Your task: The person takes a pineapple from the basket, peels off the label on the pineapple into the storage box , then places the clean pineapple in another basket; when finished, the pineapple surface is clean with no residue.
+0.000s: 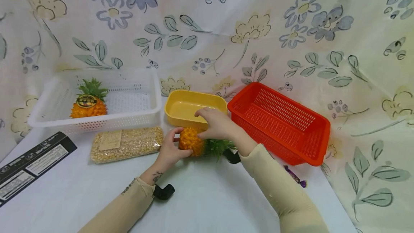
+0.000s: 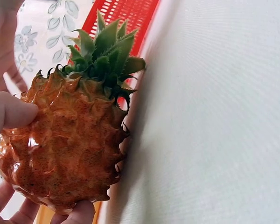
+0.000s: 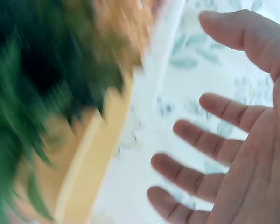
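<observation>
A small orange pineapple [image 1: 191, 141] with a green crown lies on its side above the white tabletop, crown toward the right. My left hand [image 1: 171, 150] grips its body from the left. In the left wrist view the thumb and fingertips hold the spiky pineapple [image 2: 70, 144]. My right hand [image 1: 218, 124] hovers over the crown end, beside the yellow tub [image 1: 181, 109]. The right wrist view shows the right hand [image 3: 247, 163] with fingers spread and nothing in it, near the blurred crown [image 3: 28, 102].
A white basket [image 1: 139, 100] at back left holds another pineapple [image 1: 88, 110]. In front lies a bag of yellowish kernels [image 1: 136, 145]. A black box [image 1: 35, 166] is at the left edge. On the right stand a red basket [image 1: 278, 121] and a purple-wrapped candy [image 1: 295, 176].
</observation>
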A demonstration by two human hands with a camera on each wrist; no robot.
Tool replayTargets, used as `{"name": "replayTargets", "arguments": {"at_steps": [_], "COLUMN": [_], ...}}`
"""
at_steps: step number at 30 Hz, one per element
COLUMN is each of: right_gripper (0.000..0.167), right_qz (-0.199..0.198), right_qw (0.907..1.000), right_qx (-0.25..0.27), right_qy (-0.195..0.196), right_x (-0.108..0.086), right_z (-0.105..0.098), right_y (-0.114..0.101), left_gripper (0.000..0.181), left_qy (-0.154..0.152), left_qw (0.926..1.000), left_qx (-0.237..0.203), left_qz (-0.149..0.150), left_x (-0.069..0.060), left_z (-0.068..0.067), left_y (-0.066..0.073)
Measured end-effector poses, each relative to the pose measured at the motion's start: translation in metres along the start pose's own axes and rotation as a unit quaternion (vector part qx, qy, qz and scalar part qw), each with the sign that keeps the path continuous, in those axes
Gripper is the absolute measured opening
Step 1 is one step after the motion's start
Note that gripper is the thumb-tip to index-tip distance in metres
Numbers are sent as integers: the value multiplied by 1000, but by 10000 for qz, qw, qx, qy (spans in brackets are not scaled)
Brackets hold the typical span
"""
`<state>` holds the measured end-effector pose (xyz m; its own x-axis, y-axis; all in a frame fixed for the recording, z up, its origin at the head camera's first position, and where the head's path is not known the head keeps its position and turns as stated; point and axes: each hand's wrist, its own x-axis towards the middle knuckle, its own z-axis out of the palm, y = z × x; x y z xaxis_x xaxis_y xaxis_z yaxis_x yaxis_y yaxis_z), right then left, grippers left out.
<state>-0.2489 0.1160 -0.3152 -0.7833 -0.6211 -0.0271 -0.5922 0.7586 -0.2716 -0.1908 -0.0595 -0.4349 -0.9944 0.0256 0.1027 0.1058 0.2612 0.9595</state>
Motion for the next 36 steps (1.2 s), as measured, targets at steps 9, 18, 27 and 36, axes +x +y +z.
{"name": "replayTargets", "arguments": {"at_steps": [9,18,27,36], "right_gripper": [84,89,88,82], "right_qz": [-110,61,304,395], "right_qw": [9999,9984,9946,9951], "right_qx": [-58,159,-173,-137], "right_qy": [81,547,972,899], "right_x": [-12,-11,-15,-16], "right_z": [46,70,79,77], "right_y": [-12,-8,-10,-16], "left_gripper": [73,64,64,84], "left_qy": [-137,-135,1005,1814], "left_qw": [9999,9979,9841,9627], "left_qx": [-26,-16,-1084,-1428], "left_qz": [-33,-631,-982,-1407], "left_x": [-4,-13,-24,-23], "left_z": [-10,-44,-103,-162], "left_y": [-1,13,17,8]}}
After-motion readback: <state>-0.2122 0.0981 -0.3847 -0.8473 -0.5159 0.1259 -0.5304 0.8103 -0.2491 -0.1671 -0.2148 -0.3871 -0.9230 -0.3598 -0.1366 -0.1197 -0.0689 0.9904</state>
